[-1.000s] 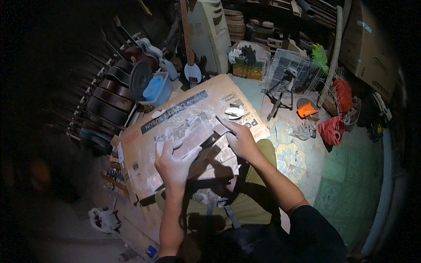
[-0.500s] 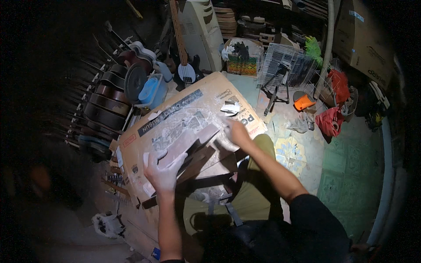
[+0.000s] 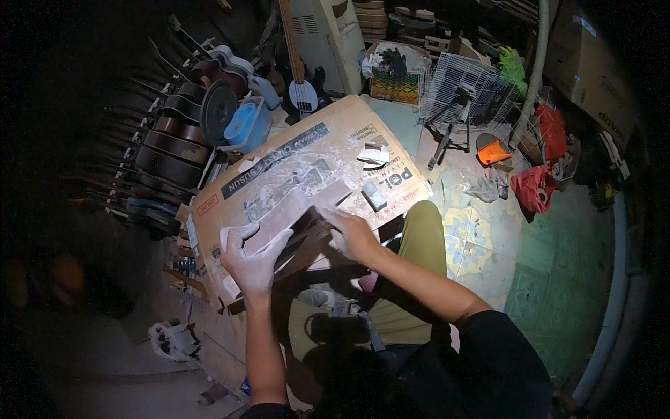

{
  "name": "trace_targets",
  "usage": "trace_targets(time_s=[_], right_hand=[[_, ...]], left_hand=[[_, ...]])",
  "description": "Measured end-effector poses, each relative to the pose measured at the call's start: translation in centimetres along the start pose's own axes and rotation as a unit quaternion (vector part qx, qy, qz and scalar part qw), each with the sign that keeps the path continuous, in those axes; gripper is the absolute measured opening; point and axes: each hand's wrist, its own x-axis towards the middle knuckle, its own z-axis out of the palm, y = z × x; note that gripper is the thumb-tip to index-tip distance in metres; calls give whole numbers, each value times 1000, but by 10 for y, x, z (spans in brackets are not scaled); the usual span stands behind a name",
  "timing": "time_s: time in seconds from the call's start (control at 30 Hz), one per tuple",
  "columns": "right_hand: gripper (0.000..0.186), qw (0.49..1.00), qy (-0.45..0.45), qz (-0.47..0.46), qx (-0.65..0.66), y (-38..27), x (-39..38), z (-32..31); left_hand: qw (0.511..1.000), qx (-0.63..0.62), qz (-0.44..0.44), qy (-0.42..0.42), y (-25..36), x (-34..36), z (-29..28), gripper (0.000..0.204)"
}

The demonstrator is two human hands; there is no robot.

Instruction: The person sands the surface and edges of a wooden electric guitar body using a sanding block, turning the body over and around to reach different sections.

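Observation:
My left hand [image 3: 250, 257], coated in pale dust, is closed round the lower left end of a long, flat, pinkish-brown board [image 3: 296, 213]. The board slants up to the right over a dusty cardboard sheet [image 3: 209, 185]; its near side lies in shadow. My right hand [image 3: 352, 234] is at the board's near edge, toward its right end, fingers partly stretched out and seemingly touching it. A small grey block [image 3: 374, 197] lies on the cardboard just beyond that hand. Farther back sits a curled white-and-dark scrap [image 3: 373, 156].
Guitars [image 3: 171, 146] stand in a row at the left, near a blue plastic tub [image 3: 244, 129]. A white-bodied stringed instrument [image 3: 303, 96] leans behind the cardboard. At the back right are a wire cage [image 3: 457, 80], a black tripod [image 3: 450, 129], an orange container [image 3: 493, 151] and a red bag [image 3: 533, 188].
My right hand has come down and left from beside the board's tip to its near edge. The grey block now shows on the cardboard where that hand was. My left hand keeps its grip.

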Motion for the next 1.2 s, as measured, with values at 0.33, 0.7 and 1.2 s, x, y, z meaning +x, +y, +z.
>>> trace_targets(time_s=[0.33, 0.7, 1.2], right_hand=[[41, 991, -21, 121, -48, -6, 15, -4], [56, 972, 13, 164, -168, 55, 13, 18], [44, 995, 50, 70, -54, 18, 34, -4]], left_hand=[[1000, 12, -5, 6, 3, 5, 10, 46], [998, 11, -50, 27, 18, 5, 17, 45], [998, 31, -39, 35, 6, -3, 0, 45]])
